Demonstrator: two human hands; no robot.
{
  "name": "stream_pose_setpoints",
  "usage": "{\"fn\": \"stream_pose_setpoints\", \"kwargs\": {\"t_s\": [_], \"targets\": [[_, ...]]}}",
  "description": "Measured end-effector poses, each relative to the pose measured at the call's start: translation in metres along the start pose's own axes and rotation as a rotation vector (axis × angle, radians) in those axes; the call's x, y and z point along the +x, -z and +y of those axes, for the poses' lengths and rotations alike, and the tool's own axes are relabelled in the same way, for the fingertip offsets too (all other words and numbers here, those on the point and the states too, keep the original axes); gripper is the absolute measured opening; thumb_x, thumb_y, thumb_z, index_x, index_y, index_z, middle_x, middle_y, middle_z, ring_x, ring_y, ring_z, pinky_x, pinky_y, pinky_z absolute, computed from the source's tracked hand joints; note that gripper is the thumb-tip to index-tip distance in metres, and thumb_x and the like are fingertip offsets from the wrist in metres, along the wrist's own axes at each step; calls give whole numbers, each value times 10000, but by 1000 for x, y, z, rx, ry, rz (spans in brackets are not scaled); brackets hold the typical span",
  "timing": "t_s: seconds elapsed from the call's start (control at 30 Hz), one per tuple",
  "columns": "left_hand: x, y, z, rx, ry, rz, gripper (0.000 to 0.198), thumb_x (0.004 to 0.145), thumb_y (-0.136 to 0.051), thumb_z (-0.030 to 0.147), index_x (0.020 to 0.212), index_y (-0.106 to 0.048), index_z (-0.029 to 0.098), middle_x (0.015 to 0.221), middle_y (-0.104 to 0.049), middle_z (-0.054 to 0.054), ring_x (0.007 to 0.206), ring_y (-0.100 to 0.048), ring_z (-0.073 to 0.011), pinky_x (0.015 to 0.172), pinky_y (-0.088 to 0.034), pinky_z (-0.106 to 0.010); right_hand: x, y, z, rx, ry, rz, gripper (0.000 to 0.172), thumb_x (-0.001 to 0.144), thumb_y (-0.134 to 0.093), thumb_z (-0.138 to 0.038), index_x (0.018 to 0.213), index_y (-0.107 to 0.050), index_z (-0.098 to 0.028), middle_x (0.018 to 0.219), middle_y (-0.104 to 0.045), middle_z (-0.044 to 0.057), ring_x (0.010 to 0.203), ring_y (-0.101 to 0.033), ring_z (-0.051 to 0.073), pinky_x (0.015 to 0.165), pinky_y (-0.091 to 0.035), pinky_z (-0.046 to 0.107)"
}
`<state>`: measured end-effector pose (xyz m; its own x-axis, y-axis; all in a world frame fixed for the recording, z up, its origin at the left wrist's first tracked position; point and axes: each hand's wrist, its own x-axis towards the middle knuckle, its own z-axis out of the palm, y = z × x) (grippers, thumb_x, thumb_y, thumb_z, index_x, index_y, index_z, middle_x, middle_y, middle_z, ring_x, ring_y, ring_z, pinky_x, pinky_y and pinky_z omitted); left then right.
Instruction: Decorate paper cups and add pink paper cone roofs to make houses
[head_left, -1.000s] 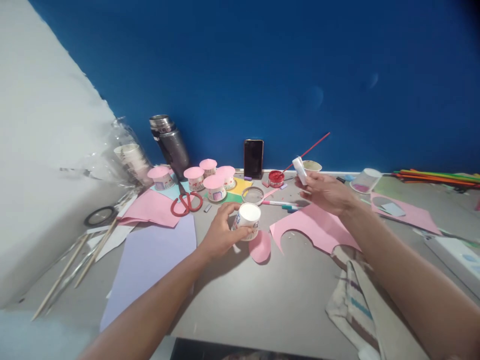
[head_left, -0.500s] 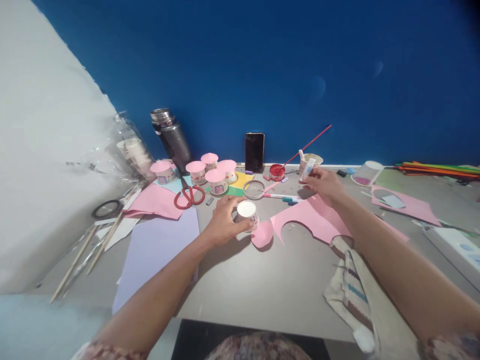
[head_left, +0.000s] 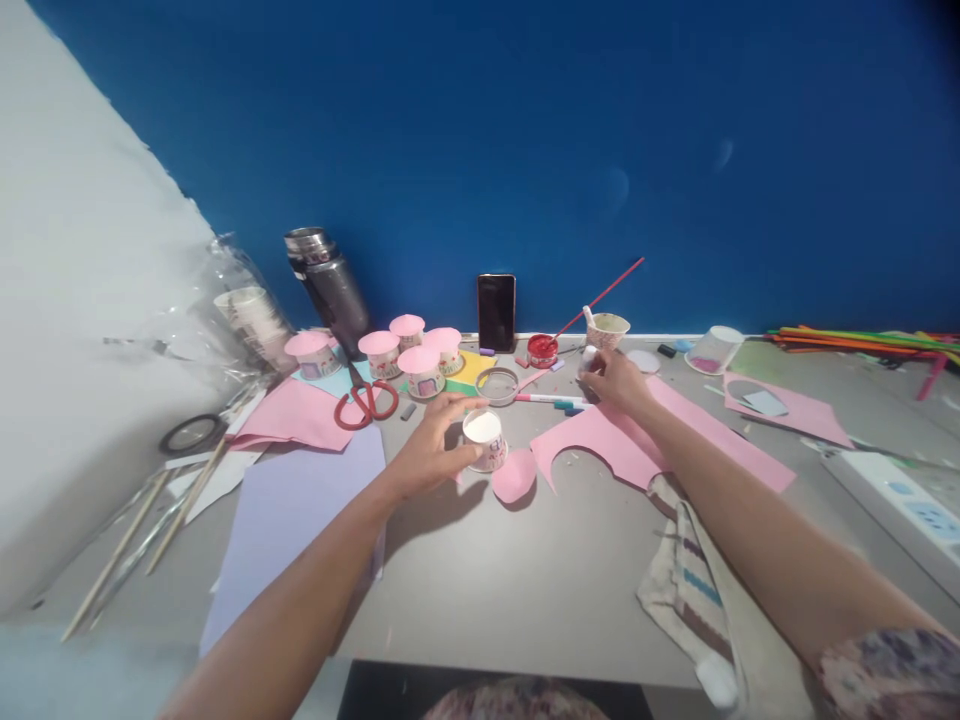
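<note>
A small white paper cup (head_left: 484, 443) with drawn purple and red marks stands on the table. My left hand (head_left: 431, 445) curves around its left side, fingers apart, thumb against the cup's lower edge and a gap at the palm. A pink paper cone (head_left: 514, 475) lies just right of the cup. Farther back, my right hand (head_left: 621, 383) is closed on a small white glue stick (head_left: 588, 360), partly hidden by the fingers. Behind it stands a patterned paper cup (head_left: 608, 327) with a white stick in it.
Several pink-topped cups (head_left: 421, 372) stand at back left, near red-handled scissors (head_left: 366, 404) and a dark flask (head_left: 330, 290). A phone (head_left: 496, 312) leans on the wall beside a red paint pot (head_left: 542, 350). Cut pink paper (head_left: 615, 447) and a cloth (head_left: 694, 590) lie at right.
My left hand has loosened around the cup. My right hand has lowered the glue stick toward the table, just in front of the patterned cup. The whole view has shifted slightly.
</note>
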<state>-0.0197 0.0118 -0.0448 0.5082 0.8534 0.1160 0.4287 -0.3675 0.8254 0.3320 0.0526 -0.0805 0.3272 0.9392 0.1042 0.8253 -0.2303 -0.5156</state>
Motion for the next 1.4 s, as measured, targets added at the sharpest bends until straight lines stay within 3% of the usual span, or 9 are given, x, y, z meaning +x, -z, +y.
{"fn": "stream_pose_setpoints", "kwargs": {"t_s": [0.33,0.47,0.57,0.67,0.77,0.83,0.9,1.17,1.4], "targets": [[4,-3,4,-32,5,107,398,686,-802,295,1075,-726,250,1263,-672,-79,1259,-594,-336,1139,-429,-536,-5,3,-1,-20,10,10,212,845,-721,-231,1044,-707,-158,954,-776,110,880,-709,276,716,-462,324],[6,-2,1,-370,102,182,435,657,-855,335,1045,-702,212,1072,-722,-70,1004,-670,-273,905,-525,-416,-14,25,-9,40,17,58,478,751,-725,-163,1227,-681,-153,1150,-757,152,1095,-666,340,847,-476,371],[7,-2,2,-638,109,251,463,636,-888,353,1021,-686,194,1005,-714,-52,919,-659,-223,795,-520,-341,-34,41,-27,122,36,82,383,785,-666,-177,1165,-718,-162,1243,-718,183,1212,-595,379,918,-467,427],[7,-3,7,-764,81,369,431,638,-880,323,999,-683,195,990,-703,-37,927,-648,-199,795,-513,-317,-65,44,-56,292,101,-101,147,841,-665,-287,884,-778,-204,974,-773,106,917,-673,277,778,-499,371],[6,-6,13,-816,67,402,440,707,-835,340,1097,-679,211,1095,-718,-51,1007,-664,-209,840,-520,-328,-99,33,-84,503,145,-376,268,845,-712,-451,902,-833,-219,822,-748,76,654,-592,176,564,-425,293],[4,-8,15,-812,57,385,487,766,-797,366,1212,-665,222,1259,-707,-82,1131,-664,-237,913,-527,-357,-117,24,-98,915,44,-684,340,770,-802,-457,981,-833,-193,826,-709,75,590,-463,120,501,-290,254],[2,-10,16,-778,40,358,549,795,-783,375,1307,-646,232,1383,-671,-104,1227,-642,-260,974,-524,-385,-128,18,-107,1179,-33,-806,338,720,-873,-431,936,-818,-178,743,-614,30,575,-360,91,496,-188,245],[-5,-4,14,-379,-61,243,402,779,-829,389,1164,-777,283,1248,-742,-63,1193,-622,-289,1104,-436,-482,-133,12,-107,1434,-165,-818,411,649,-983,-418,850,-721,-172,614,-456,-62,537,-204,57,501,-100,242],[-1,-4,8,-394,-25,247,379,727,-859,418,1060,-788,251,1090,-752,-56,1090,-632,-273,1027,-472,-450,-129,16,-101,1424,-93,-865,505,620,-989,-543,770,-699,-158,601,-464,-42,557,-249,67,521,-118,253]]}}
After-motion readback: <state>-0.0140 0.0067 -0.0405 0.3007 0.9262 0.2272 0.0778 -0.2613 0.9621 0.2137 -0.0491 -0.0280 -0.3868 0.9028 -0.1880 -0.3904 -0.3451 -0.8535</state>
